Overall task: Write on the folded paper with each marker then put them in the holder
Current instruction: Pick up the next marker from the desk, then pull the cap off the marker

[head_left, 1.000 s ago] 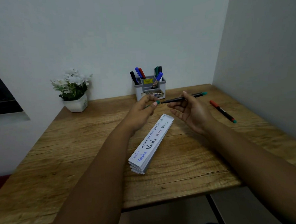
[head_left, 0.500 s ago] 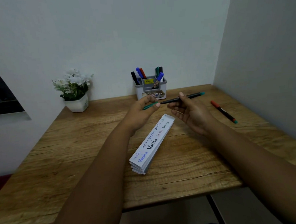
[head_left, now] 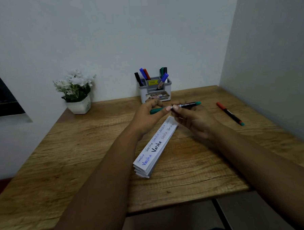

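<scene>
A folded strip of white paper with several handwritten words lies diagonally on the wooden desk. Above its far end, my right hand grips a thin black marker with a teal end. My left hand pinches its green cap, which sits close to the marker's tip; whether they touch is unclear. A grey holder with several markers stands by the back wall. A black marker with a red cap lies on the desk at the right.
A white pot of white flowers stands at the back left of the desk. Walls close the back and the right side. The desk's front edge runs near my forearms.
My hands have come closer together above the paper's far end. The cap in my left hand now meets the marker's tip, and my right hand grips the marker more tightly.
</scene>
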